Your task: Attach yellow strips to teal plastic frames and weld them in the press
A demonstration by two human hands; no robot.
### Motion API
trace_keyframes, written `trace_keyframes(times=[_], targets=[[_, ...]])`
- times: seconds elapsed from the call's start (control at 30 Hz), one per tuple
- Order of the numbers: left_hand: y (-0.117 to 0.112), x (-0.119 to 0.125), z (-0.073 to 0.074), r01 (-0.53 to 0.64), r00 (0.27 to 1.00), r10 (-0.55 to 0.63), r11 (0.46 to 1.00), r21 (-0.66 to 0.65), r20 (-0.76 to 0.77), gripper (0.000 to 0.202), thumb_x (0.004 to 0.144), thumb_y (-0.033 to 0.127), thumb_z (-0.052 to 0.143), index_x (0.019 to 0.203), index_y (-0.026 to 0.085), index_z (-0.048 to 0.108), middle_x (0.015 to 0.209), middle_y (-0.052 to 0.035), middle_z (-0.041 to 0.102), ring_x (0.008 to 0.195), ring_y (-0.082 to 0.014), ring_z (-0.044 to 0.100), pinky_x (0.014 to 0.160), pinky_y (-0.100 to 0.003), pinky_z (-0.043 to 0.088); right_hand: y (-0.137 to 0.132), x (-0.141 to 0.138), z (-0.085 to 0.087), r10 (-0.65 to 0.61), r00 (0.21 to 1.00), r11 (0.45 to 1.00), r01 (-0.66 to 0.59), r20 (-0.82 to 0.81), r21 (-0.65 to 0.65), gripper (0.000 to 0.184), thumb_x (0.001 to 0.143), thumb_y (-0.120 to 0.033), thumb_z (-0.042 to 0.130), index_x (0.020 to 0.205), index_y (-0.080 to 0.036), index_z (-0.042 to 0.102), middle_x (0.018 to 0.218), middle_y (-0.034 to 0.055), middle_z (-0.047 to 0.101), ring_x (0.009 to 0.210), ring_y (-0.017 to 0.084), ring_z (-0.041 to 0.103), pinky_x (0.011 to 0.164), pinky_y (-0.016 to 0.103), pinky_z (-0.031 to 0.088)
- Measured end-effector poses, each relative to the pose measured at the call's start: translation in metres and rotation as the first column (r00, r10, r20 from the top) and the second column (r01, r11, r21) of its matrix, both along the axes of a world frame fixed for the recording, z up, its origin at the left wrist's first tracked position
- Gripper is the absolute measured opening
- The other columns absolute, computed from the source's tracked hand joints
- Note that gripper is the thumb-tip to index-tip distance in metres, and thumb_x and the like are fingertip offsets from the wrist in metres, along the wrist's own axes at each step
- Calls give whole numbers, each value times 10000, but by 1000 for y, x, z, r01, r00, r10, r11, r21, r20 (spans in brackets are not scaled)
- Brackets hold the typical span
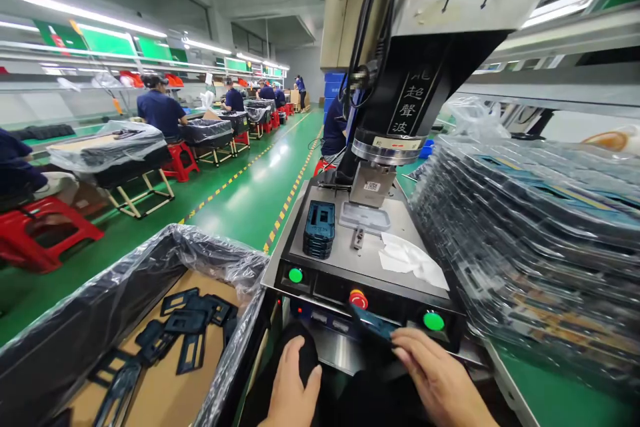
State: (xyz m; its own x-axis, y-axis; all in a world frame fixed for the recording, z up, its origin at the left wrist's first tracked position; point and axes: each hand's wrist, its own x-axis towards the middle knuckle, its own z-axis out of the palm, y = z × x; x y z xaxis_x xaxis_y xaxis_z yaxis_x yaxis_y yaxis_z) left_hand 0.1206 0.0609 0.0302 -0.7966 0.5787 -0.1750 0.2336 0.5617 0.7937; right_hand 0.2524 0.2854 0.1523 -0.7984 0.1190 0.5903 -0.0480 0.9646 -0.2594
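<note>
Head view, left to right. Far left of the press (395,113): seated people (160,110) in dark blue along a line of benches, red stools (45,230) on the green floor. Just left of the press: plastic-lined bin (75,333), dark frames (187,323) loose on its cardboard bottom. Below the press front, near its left corner: left hand (293,380), open and flat, fingers loosely apart on a dark rounded surface, holding nothing. On the press plate: frame stack (320,229) at left, clear tray (364,218) under the horn, crumpled white cloth (413,260) at right. On the press front: green button (295,275), red button (358,299), second green button (433,321). Right hand (440,380) below that front, fingertips closed on the near end of a dark flat part (375,323), far end up against the front just under the red button. Right of the press: tall leaning pile of clear trays (540,227) on the green worktop (550,400).
</note>
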Motion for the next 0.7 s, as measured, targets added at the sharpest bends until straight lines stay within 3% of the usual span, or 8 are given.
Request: trace_keyframes(times=[0.07,0.13,0.23,0.33,0.4,0.47,0.57,0.7], targets=[[3,8,19,36,999,-31,993,115,-40,701,837,421,475,1436,92,320,1512,-147,332,1396,-230,291,1159,-349,235,-13,9,-19,75,977,972,-27,198,-233,240,978,-329,415,892,-223,613,891,30,656,789,134,638,714,221,521],[7,14,38,132,991,-124,977,166,-57,783,782,409,573,1456,127,291,1523,-131,319,1396,-244,292,1159,-357,239,-23,13,-35,173,925,901,-10,337,-434,318,988,-371,370,817,-215,589,807,20,631,717,136,610,665,233,506],[12,16,60,243,969,-246,950,194,-9,645,737,382,634,1332,174,496,1369,-117,525,1258,-261,468,1100,-375,331,-33,11,-49,244,883,820,32,400,-571,402,978,-440,351,725,-200,553,707,12,586,652,147,557,611,253,465],[16,18,62,140,962,-191,958,252,193,254,735,389,639,888,189,676,886,-63,688,881,-236,618,890,-386,473,-36,8,-52,234,871,781,97,433,-617,411,961,-445,371,705,-189,566,692,16,593,657,155,549,615,263,437],[18,21,55,51,929,-138,967,250,345,268,754,449,617,755,181,608,717,-28,636,734,-202,610,771,-362,504,-34,7,-51,196,871,768,149,450,-623,308,921,-409,463,773,-185,614,768,27,641,725,165,580,675,271,445],[17,25,47,-3,880,-107,973,231,462,347,798,521,547,792,174,555,743,-26,627,716,-182,619,715,-339,519,-32,8,-51,173,860,777,179,479,-603,189,852,-357,576,864,-183,651,863,38,673,801,178,604,741,280,451],[15,30,44,-38,808,-85,980,195,583,433,819,571,505,952,160,542,856,-46,642,757,-178,641,668,-316,531,-32,10,-53,156,812,802,229,562,-552,169,819,-328,626,889,-186,684,890,41,684,824,181,614,760,280,450],[14,30,51,6,804,-103,986,165,586,456,786,581,568,919,145,584,851,-52,655,795,-190,652,708,-313,533,-38,12,-53,155,752,827,255,640,-500,225,841,-364,623,955,-191,711,928,57,684,856,192,618,770,285,449]])
